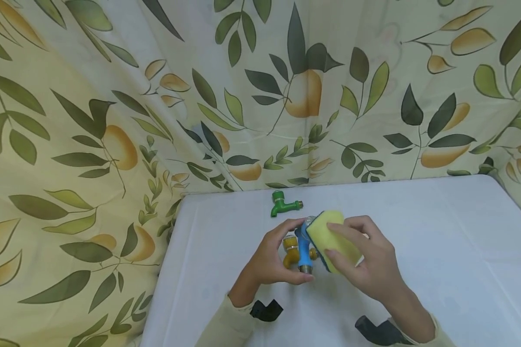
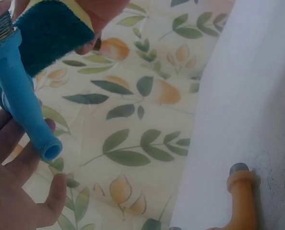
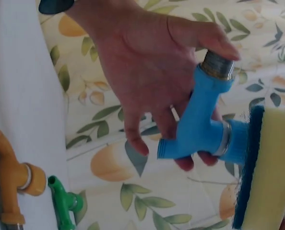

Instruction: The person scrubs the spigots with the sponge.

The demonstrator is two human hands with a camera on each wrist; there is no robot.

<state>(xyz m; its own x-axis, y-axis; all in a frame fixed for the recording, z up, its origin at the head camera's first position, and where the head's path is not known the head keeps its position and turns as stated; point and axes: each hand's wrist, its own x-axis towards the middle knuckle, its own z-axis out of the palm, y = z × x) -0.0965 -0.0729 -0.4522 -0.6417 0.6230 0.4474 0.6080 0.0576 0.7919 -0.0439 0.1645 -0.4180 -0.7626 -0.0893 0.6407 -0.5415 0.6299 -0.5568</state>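
Observation:
My left hand point(image 1: 265, 258) holds a blue plastic tap point(image 1: 304, 246) off the table, its thumb on the threaded metal end and its fingers around the other end. In the right wrist view the tap point(image 3: 197, 117) shows its spout and its round blue handle. With my right hand point(image 1: 377, 265) I grip a yellow sponge point(image 1: 335, 236), fingers on its soft face. Its dark scouring side point(image 2: 56, 33) faces the tap and lies right at the handle. My right fingers are mostly hidden behind the sponge in the right wrist view.
An orange-yellow tap point(image 1: 291, 250) lies on the white-covered table point(image 1: 438, 241), partly behind the blue one. Farther back is a green tap point(image 1: 282, 206). A leaf-patterned curtain point(image 1: 199, 96) hangs along the table's back and left edges.

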